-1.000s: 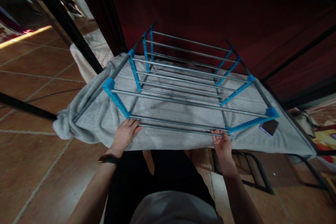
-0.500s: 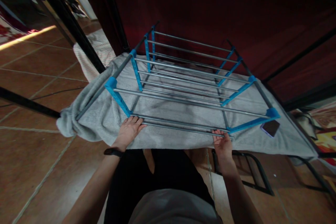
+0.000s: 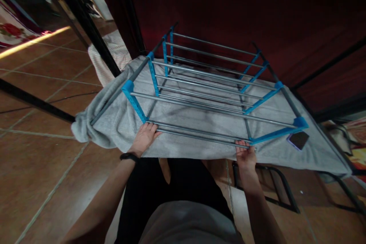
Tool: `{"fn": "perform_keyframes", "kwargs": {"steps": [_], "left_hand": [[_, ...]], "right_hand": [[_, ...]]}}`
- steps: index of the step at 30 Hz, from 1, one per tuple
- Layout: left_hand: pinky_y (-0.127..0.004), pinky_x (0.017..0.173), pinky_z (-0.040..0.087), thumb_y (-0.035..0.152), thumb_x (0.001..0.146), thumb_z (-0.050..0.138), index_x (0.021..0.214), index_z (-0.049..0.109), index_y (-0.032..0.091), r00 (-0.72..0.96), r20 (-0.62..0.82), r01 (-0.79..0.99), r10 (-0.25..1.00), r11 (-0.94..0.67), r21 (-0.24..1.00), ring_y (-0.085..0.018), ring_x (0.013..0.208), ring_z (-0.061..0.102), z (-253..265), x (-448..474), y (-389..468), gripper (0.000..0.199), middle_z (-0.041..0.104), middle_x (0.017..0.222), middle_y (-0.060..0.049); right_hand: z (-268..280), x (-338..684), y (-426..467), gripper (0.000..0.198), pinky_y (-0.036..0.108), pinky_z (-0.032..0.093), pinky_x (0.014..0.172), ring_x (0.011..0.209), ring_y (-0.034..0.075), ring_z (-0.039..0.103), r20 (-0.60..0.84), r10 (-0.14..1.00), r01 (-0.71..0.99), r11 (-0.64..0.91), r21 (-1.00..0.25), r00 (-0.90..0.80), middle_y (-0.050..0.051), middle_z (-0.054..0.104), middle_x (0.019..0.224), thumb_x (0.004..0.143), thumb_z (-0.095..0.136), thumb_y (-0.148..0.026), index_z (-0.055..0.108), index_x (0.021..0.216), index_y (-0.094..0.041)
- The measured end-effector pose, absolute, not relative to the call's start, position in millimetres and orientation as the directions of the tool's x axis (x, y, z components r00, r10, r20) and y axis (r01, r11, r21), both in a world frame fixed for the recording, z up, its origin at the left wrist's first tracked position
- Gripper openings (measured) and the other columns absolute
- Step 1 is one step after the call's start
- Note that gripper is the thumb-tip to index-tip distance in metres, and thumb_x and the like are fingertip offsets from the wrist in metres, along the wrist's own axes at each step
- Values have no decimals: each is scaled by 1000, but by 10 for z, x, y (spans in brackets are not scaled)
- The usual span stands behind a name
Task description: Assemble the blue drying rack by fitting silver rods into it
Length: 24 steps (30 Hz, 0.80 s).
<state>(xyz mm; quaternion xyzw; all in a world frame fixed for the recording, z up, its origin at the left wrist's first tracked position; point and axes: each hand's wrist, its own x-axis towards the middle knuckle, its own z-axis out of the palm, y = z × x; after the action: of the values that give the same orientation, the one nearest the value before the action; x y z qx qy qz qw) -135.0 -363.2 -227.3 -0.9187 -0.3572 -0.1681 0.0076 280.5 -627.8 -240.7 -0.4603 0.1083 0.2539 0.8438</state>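
A rack of grey metal tubes (image 3: 211, 109) joined by blue plastic brackets (image 3: 138, 106) lies on a grey blanket. Along its near side, a thin metal tube (image 3: 197, 136) runs between my hands, close to another tube just behind it. My left hand (image 3: 145, 135) is closed around the left end of this near tube, beside the lower tip of a left bracket. At the other end, my right hand (image 3: 246, 156) grips the tube with palm turned up, fingertips by the lower tip of a right blue bracket (image 3: 276, 136). My fingers hide both tube ends.
The grey blanket (image 3: 183, 150) covers a narrow bench-like surface. A phone-like dark flat object (image 3: 298, 140) lies on it at right. Black metal bars (image 3: 37, 101) stand at left, and a dark red curtain-like surface (image 3: 228, 7) rises behind. A black metal frame (image 3: 281, 187) is below right.
The near tube has moved slightly away from me, nearer the tube behind it. My right hand has come closer to the right bracket's tip. The whole view has shifted a little.
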Motion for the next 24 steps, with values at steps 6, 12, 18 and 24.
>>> {"fn": "perform_keyframes", "kwargs": {"steps": [6,12,18,24], "left_hand": [[-45,90,43,48,97,40,101,62,19,666,310,697,679,-714,67,-32,103,56,-2244,-1325,-3677,36,65,102,-15],[-47,90,41,45,97,44,104,63,20,664,289,709,690,-704,49,-33,107,56,-2216,-1304,-3724,32,66,106,-15],[-47,91,40,41,98,44,107,61,19,656,290,712,697,-699,68,-33,108,54,-2209,-1302,-3752,29,65,108,-14],[-45,88,40,42,97,46,100,61,21,641,313,716,701,-693,86,-32,104,55,-2214,-1310,-3743,26,65,100,-13]], "right_hand": [[-2434,2781,-6291,29,38,55,100,90,14,70,-353,369,-496,437,-750,859,1,70,85,95,50,-43,57,76,-23],[-2436,2769,-6303,31,34,54,99,89,12,70,-341,400,-502,427,-752,851,1,70,85,94,53,-47,56,77,-22],[-2424,2760,-6298,29,36,56,97,82,13,71,-348,379,-496,429,-755,857,1,70,83,92,57,-47,58,80,-20],[-2403,2736,-6297,26,32,57,94,83,12,71,-351,380,-501,440,-745,856,0,71,83,91,59,-46,60,86,-20]]}}
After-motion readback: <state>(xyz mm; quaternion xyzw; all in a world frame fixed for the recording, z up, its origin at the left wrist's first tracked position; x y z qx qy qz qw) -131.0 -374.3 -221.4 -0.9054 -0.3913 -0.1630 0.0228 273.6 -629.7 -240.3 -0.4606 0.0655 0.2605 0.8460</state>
